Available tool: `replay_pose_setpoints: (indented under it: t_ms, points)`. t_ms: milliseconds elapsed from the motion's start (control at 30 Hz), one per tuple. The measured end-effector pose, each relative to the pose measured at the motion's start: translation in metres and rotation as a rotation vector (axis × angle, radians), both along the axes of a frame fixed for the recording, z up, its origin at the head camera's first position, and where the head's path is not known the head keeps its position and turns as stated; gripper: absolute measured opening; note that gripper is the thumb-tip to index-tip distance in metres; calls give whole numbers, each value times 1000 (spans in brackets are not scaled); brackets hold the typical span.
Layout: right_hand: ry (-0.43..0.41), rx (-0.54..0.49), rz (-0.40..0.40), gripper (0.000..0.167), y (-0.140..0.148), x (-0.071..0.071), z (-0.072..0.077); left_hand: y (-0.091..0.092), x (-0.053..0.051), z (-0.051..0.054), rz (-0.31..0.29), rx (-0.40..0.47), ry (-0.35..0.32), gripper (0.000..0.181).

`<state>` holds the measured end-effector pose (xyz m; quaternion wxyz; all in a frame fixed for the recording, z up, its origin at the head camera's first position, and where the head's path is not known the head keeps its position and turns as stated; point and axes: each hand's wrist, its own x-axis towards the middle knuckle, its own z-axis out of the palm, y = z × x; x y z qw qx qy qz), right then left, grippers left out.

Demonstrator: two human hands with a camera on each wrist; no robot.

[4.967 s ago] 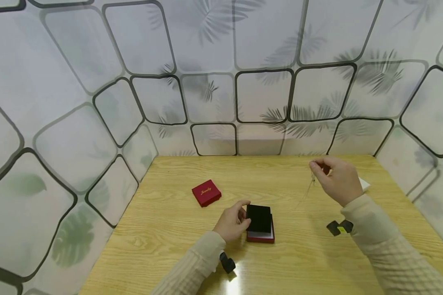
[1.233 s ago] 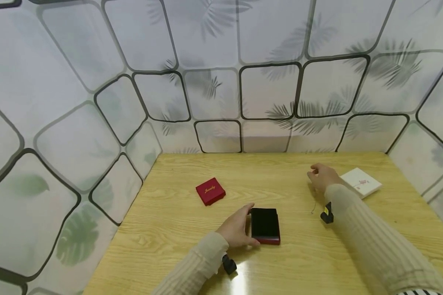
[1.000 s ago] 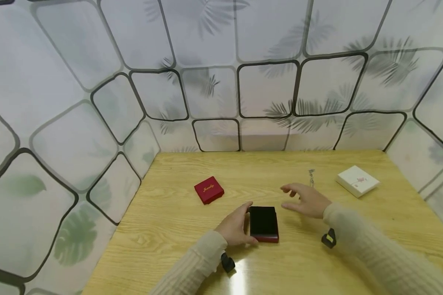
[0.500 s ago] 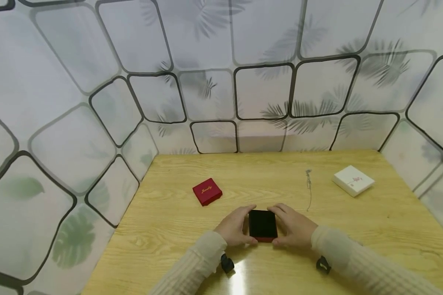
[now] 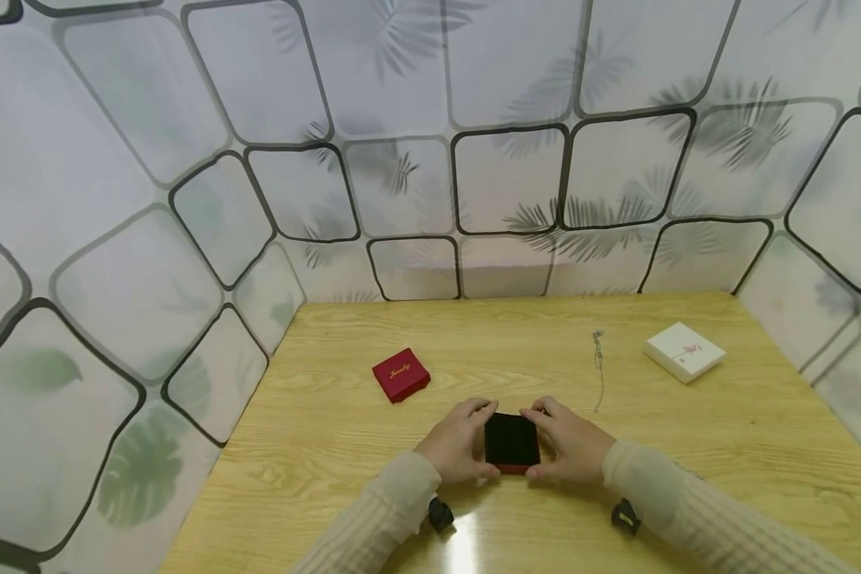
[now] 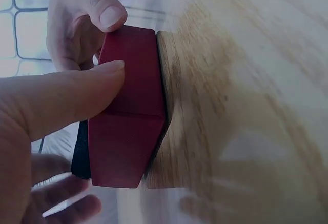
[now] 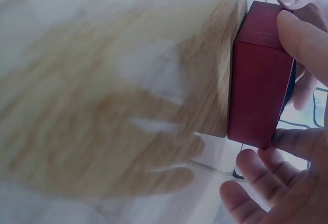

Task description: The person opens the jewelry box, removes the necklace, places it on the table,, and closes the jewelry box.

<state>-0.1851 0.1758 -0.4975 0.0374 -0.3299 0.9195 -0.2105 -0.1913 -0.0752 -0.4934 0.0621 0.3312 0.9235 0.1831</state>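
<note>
A small red jewelry box base [image 5: 513,469] sits on the table, a black pad [image 5: 511,438] in its top. In the left wrist view the pad's black edge [image 6: 80,155] stands a little proud of the red wall [image 6: 125,149]. My left hand [image 5: 459,443] grips the left side, its thumb on the near wall and a forefinger at the far corner. My right hand [image 5: 570,441] grips the right side the same way; in the right wrist view its thumb [image 7: 302,38] lies on the red wall. A thin silvery necklace [image 5: 599,367] lies stretched out beyond my right hand.
A red lid [image 5: 402,373] with gold lettering lies at the back left. To the right of the necklace is a white box [image 5: 685,351] with a pink flower print. The wooden table [image 5: 316,446] meets a patterned curtain [image 5: 509,183] behind.
My right hand has laid the necklace on the table and moved to the box's right side. The black pad, askew earlier, now sits squarer in the box. My left hand stays beside it.
</note>
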Motion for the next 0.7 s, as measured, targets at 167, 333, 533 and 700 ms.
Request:
replay_pose_setpoints:
  t_ms: [167,333,533,700]
  points:
    - [-24,-5,-13,96,-1,0,-1,-1,4,1,-56,-32,-32,87]
    - [-44,-7,-26,94,-2,0,-1,-1,6,0,-56,-35,-78,72]
    - [-64,-25,-40,93,-3,0,-1,3,4,-5,-57,-49,-31,57]
    - [-50,-47,-28,92,-3,-2,-2,5,3,-7,-29,-33,-48,60]
